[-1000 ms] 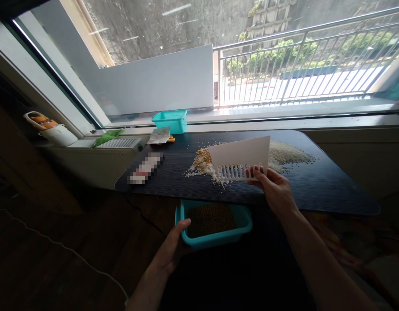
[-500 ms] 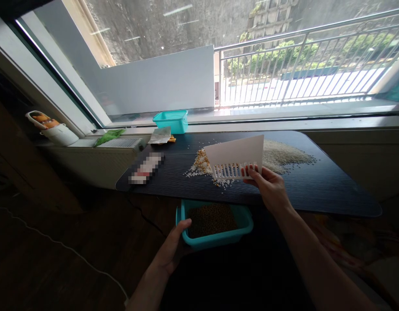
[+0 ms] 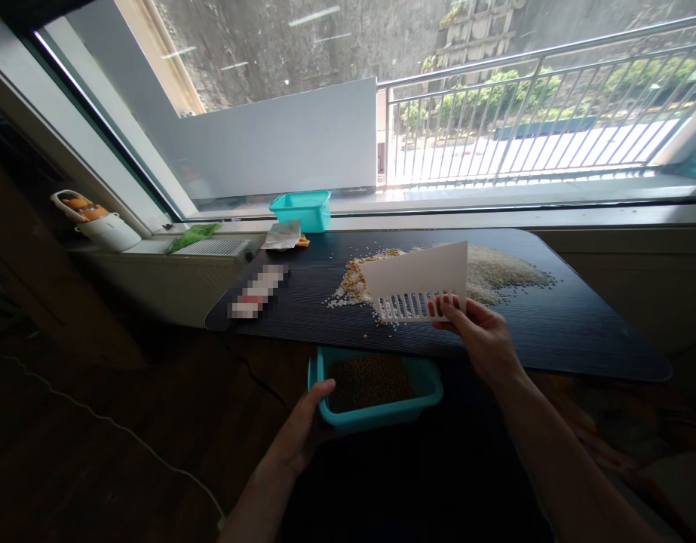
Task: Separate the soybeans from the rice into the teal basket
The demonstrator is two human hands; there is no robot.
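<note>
My right hand (image 3: 486,332) grips the lower right corner of a white slotted plate (image 3: 418,273), thumb in front and fingertips showing through the slots. The plate is held tilted above the table, hiding part of the grains behind it. To its left lies a mix of yellow kernels and white grains (image 3: 353,283). A larger heap of white grains (image 3: 509,270), like rice, spreads to its right. My left hand (image 3: 302,426) clasps the left side of a teal plastic bin (image 3: 375,418), thumb over the rim. Small brownish-yellow kernels (image 3: 373,381) fill its bottom. The bin hangs just below the table's front edge.
On the dark table (image 3: 585,332), a blurred-out item (image 3: 260,290) lies at the left. A grey packet (image 3: 283,235) and a second teal bin (image 3: 303,211) stand by the window. A radiator (image 3: 212,247) and a white pot (image 3: 107,230) are farther left.
The slotted plate in my right hand has moved slightly down and to the right. My left hand keeps its hold on the bin, nearly still.
</note>
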